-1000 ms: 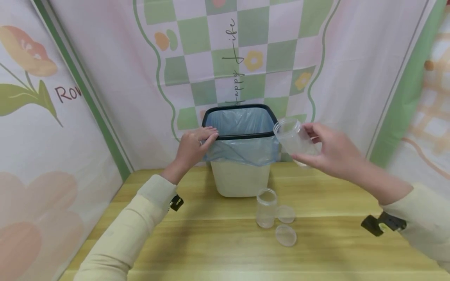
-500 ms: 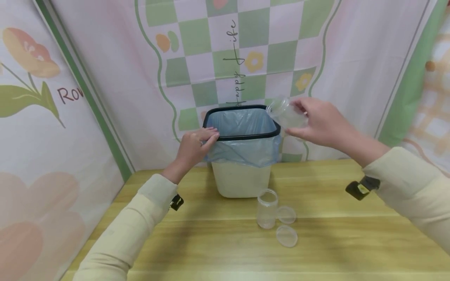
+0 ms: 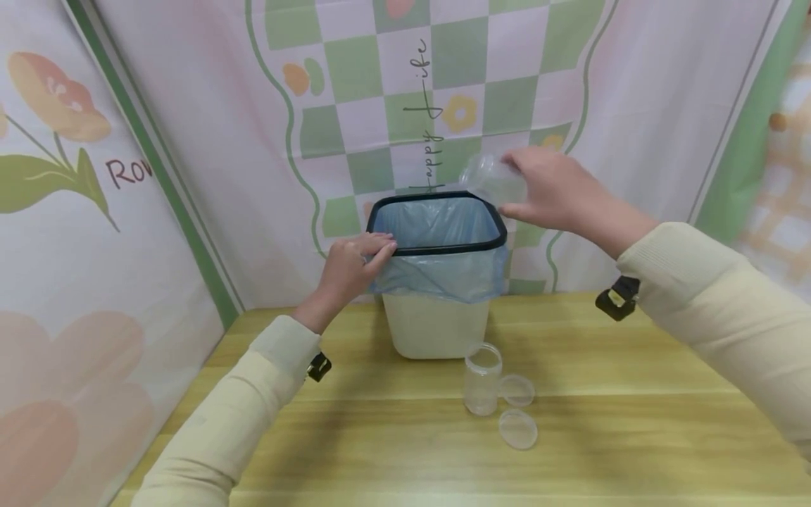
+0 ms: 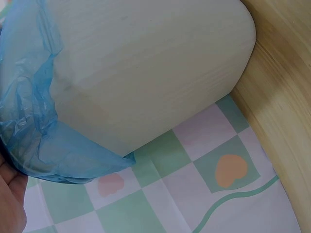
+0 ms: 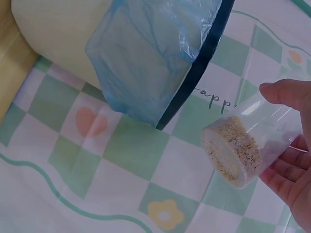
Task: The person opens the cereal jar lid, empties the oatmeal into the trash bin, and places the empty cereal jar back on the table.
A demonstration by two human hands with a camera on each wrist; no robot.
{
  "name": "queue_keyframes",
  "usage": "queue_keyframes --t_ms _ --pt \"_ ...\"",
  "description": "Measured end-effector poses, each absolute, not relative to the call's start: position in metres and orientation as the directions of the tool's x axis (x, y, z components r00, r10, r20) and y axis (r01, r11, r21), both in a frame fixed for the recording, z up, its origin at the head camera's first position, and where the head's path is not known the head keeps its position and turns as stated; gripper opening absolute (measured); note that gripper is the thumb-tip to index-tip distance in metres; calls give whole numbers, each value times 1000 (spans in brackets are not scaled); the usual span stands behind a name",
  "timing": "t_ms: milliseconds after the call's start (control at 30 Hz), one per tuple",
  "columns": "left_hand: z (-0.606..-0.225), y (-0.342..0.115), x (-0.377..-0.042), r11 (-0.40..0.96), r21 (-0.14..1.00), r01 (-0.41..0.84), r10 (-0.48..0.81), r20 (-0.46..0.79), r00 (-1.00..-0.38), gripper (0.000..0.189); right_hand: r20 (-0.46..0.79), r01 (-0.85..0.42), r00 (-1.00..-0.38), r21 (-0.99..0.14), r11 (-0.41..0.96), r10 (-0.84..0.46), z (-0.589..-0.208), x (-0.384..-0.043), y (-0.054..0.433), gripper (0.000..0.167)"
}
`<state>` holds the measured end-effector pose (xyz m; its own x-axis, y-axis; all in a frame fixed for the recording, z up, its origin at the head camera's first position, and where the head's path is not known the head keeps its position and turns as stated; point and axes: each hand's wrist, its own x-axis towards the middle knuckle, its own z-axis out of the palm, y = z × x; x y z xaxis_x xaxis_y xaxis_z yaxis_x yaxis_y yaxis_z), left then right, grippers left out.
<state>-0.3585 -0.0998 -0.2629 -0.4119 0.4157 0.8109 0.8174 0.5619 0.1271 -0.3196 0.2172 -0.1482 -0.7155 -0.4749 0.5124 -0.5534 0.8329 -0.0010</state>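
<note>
A white trash can [image 3: 437,324], lined with a blue plastic bag [image 3: 437,274] under a black rim, stands against the cloth backdrop. My left hand [image 3: 348,271] holds the rim at its left front corner; only part of that hand shows in the left wrist view. Above the can's right side, my right hand [image 3: 557,190] grips a clear plastic jar [image 5: 248,141], tilted with its mouth end over the opening. Tan, flaky bits [image 5: 235,148] lie at the jar's base end. The jar is blurred in the head view.
An upright, uncapped clear jar [image 3: 483,384] stands on the wooden table [image 3: 393,451] in front of the can. Two clear round lids, a farther lid [image 3: 516,390] and a nearer lid [image 3: 518,429], lie to its right. Patterned cloth [image 3: 355,70] hangs behind and at both sides.
My right hand has risen and moved left with the jar, from beside the can to above its right edge, tilting the jar further. The left hand stays on the rim.
</note>
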Motion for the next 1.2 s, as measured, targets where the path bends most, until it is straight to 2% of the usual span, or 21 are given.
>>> queue_keyframes --t_ms 600,867,1200 --pt "-262 -100 -357 544 120 831 419 819 -392 17 400 -544 -739 120 831 -542 -130 -346 189 64" --pt "-261 -100 -356 563 141 814 412 806 -425 17 321 -530 -759 199 824 -566 -126 -353 181 61" --pt "-260 -99 -356 578 141 804 422 791 -442 18 271 -548 -721 339 765 -637 -134 -360 174 52"
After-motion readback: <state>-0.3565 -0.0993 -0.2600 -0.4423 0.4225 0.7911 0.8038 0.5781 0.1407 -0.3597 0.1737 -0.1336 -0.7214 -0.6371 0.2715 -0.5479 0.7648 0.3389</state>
